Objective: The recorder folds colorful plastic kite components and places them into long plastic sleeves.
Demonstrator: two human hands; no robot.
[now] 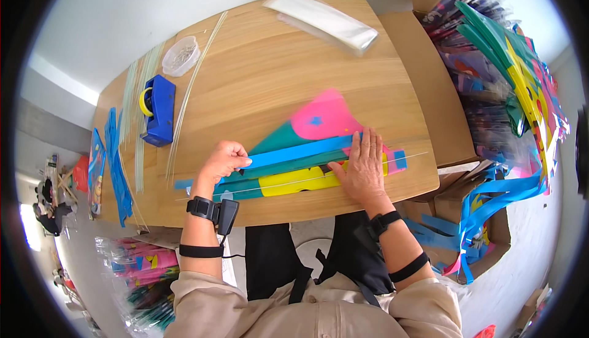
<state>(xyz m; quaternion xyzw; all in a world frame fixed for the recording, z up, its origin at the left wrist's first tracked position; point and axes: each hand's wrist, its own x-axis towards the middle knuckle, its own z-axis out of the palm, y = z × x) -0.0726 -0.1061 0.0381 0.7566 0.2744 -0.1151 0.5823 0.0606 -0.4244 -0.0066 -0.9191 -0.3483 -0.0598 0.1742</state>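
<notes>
A folded kite (pixel 291 181) of thin pink, green and yellow sheet lies near the table's front edge. Across it runs a flat blue ribbon (pixel 300 151). Thumb and fingers of my left hand (pixel 222 161) are closed in a pinch on the ribbon's left end. My right hand (pixel 363 169) rests with fingers stretched out over the ribbon's right end and the sheet, hiding part of both. A thin pale rod (pixel 405 157) lies lengthwise along the kite's near side and sticks out past its right end.
On the wooden table (pixel 245 92) are a blue tape dispenser (pixel 161 110), a clear tub (pixel 181 56), pale rods (pixel 199 71), blue ribbons (pixel 116 160) and clear plastic sleeves (pixel 322 19). Packed kites (pixel 478 86) and cardboard boxes (pixel 423 80) stand at the right. More packed kites (pixel 144 261) lie below left.
</notes>
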